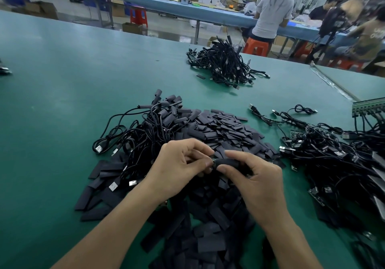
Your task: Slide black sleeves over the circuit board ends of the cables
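Both hands meet above the near heap of loose sleeves (218, 127): the right hand (256, 181) pinches one black sleeve (227, 162) between thumb and forefinger, and the left hand (179, 168) grips a cable end (213, 161) at its left mouth. Tangled cables (141, 135) lie left, cables with bare boards (325, 150) right, and another bundle (225, 64) sits far across the green table (62, 71).

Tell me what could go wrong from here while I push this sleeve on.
1. The board end is mostly hidden between the left hand and the black sleeve pinched by the right hand; it could catch at the sleeve mouth or go in crooked.
2. The hands work right above the loose sleeves; a dropped one would be lost among them.
3. The tangled cables on the right lie close; the lead in hand might snag there.
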Available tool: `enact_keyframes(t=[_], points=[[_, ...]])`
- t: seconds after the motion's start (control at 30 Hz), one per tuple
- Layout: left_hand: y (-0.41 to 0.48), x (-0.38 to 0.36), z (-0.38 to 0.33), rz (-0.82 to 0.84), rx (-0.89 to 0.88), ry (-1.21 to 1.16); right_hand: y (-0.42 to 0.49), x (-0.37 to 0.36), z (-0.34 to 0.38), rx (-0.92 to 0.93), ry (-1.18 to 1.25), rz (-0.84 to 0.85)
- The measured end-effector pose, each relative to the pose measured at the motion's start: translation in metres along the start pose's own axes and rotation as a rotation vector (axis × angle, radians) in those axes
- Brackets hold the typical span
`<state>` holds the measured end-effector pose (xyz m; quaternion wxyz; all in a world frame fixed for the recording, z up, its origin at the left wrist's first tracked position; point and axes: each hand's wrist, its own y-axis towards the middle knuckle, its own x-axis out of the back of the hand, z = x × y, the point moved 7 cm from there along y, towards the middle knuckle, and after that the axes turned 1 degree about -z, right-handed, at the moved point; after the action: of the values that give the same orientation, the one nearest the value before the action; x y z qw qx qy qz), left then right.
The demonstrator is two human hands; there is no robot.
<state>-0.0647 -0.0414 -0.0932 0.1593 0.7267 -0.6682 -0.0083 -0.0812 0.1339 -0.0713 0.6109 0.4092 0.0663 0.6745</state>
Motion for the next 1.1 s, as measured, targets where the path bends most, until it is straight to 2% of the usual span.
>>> enact_keyframes(t=[0.17, 0.57, 0.97, 1.1], points=[[-0.001, 0.000, 0.001, 0.009, 0.032, -0.029, -0.001, -0.001, -0.008, -0.060, 0.026, 0.029], [-0.002, -0.005, 0.000, 0.066, 0.060, -0.053, 0.001, -0.001, 0.003, 0.024, -0.064, 0.103], [-0.002, -0.002, -0.001, 0.042, 0.062, -0.093, 0.001, -0.001, 0.008, 0.105, -0.146, 0.073], [-0.002, -0.002, 0.001, 0.042, 0.076, -0.113, 0.000, -0.003, 0.006, 0.095, -0.154, 0.116]])
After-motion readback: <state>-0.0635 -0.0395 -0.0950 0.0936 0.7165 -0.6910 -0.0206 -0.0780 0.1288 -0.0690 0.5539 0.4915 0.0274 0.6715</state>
